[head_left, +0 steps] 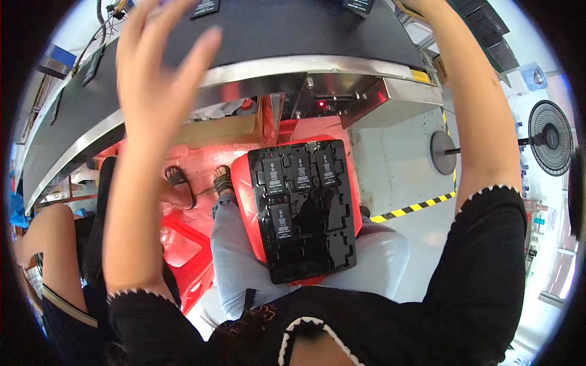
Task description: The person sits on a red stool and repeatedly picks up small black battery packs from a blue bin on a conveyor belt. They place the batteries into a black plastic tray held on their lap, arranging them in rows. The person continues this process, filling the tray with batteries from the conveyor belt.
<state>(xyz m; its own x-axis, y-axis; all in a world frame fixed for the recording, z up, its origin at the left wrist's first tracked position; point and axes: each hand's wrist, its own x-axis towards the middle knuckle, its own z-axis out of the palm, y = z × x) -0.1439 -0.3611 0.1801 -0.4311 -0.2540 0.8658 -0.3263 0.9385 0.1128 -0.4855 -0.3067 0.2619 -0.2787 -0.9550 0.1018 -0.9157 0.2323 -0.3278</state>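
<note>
Head view: the left hand (155,67) is raised over the near edge of a dark conveyor belt (274,27), fingers spread and released, with nothing grasped. The right forearm is stretched up along the right side toward the belt's far end; the right hand is cut off by the upper rim, so whether it is clenched or released cannot be told. Small flat black parts (206,7) are seen lying on the belt near the top edge. A glossy black moulded tray (308,244) is rested on a red bin (243,195) across the person's lap, between both arms and well below them. Four black parts (301,168) are seated in the tray's upper compartments, three in the top row and one under them at the left. A standing fan (549,137) is seen at the right, and another person's arm (52,244) at the lower left.
</note>
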